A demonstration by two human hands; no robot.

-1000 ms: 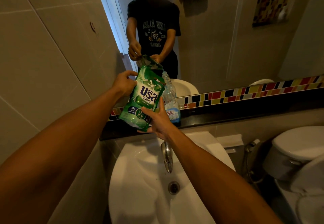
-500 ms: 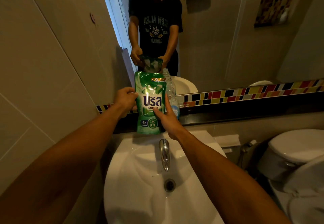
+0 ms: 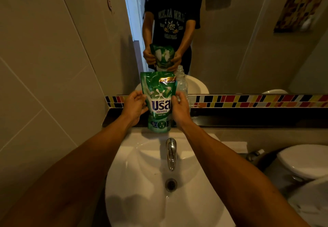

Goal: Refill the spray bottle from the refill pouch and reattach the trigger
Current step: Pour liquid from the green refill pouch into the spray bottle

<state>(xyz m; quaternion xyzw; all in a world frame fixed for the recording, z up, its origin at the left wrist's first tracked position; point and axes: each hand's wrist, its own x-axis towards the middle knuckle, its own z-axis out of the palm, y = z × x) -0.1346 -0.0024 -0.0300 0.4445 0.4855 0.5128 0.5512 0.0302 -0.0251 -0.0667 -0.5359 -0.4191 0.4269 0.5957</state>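
The refill pouch [image 3: 159, 102] stands upright between your hands at the far edge of the sink [image 3: 142, 200], its base about level with the dark ledge [image 3: 248, 118] behind the tap [image 3: 171, 154]. Nearest you, the basin lies open and bare below your forearms, so any drips from opening or pouring can fall there. Your left hand [image 3: 134, 107] is clamped on the pouch's left edge and your right hand [image 3: 180, 108] on its right edge, both at mid height. The top looks still sealed, so the step in hand is probably opening it: hold the body lightly, since a squeeze could push liquid out, and tear or uncap with the top pointing away from you. Just behind the pouch, on the right, the clear spray bottle [image 3: 182, 83] stands on the ledge, apparently without its trigger. The mirror [image 3: 248, 49] rises right behind, so there is little room farther back.
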